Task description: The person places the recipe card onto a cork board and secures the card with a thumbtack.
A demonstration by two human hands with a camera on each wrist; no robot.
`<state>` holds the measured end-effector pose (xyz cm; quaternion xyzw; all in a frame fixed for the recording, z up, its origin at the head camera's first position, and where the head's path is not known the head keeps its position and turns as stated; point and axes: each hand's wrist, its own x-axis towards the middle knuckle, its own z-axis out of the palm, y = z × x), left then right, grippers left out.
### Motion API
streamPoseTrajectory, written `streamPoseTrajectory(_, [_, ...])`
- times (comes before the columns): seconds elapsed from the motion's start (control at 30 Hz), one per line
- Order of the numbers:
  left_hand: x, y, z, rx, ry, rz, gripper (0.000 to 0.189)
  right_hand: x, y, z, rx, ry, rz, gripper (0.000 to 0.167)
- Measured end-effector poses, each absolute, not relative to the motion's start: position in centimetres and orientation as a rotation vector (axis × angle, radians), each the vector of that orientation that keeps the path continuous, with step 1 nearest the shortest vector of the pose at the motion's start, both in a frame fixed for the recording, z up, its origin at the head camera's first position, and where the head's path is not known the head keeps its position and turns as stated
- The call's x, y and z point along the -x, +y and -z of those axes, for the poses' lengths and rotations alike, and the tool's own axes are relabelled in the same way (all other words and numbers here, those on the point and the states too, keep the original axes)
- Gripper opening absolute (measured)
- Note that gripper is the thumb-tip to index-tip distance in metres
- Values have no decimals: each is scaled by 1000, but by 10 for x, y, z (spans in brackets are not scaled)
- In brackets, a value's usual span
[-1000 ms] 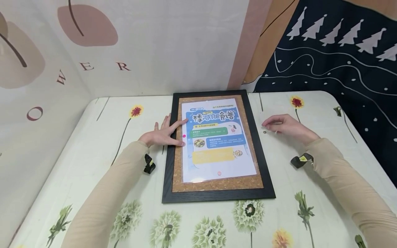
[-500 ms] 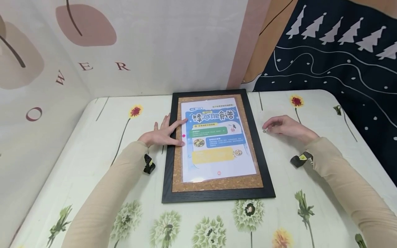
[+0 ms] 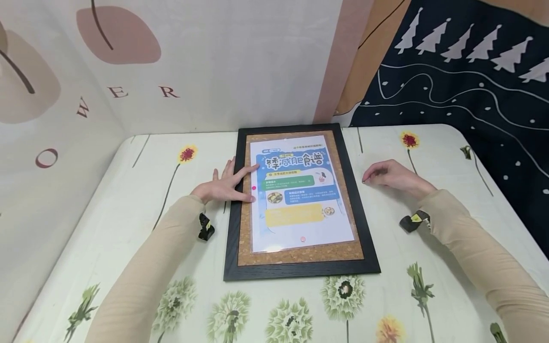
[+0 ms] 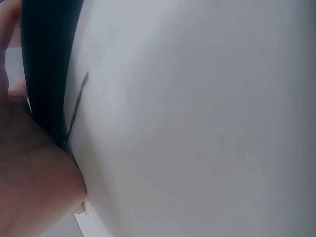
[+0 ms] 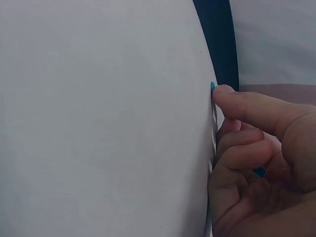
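Note:
A cork board [image 3: 296,258] in a black frame [image 3: 300,270] lies on the table, bearing a laminated blue-and-white poster [image 3: 296,205]. My left hand [image 3: 223,187] rests across the frame's left side with its fingers spread; forefinger and thumb touch the poster's left edge. Beside them a pink thumbtack [image 3: 254,188] sits on that edge. To the right of the frame, my right hand [image 3: 392,176] has its fingers curled at the tabletop. In the right wrist view a small blue thumbtack [image 5: 213,86] shows at the thumb tip, mostly hidden by the thumb.
Another pinkish tack [image 3: 303,239] sits at the poster's bottom edge. The flower-print tablecloth [image 3: 141,238] spreads around the board. A pale curtain [image 3: 240,71] rises behind the table, with a dark tree-print cloth [image 3: 463,95] at the right. Both wrists carry small black cameras.
My right fingertips have closed onto the small tack lying beside them, which is now covered in the head view. My left hand and the board have stayed put.

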<state>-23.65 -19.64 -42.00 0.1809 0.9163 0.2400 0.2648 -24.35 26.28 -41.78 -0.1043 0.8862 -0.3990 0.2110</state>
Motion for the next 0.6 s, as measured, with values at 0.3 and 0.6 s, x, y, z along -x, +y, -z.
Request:
streamPoseTrajectory(0.3, [236, -196, 419, -482, 2472, -653, 97, 244, 262, 419, 303, 2467, 1132, 18])
streamPoseTrajectory(0.6, [236, -196, 419, -487, 2486, -637, 96, 243, 263, 418, 389, 2456, 1135, 17])
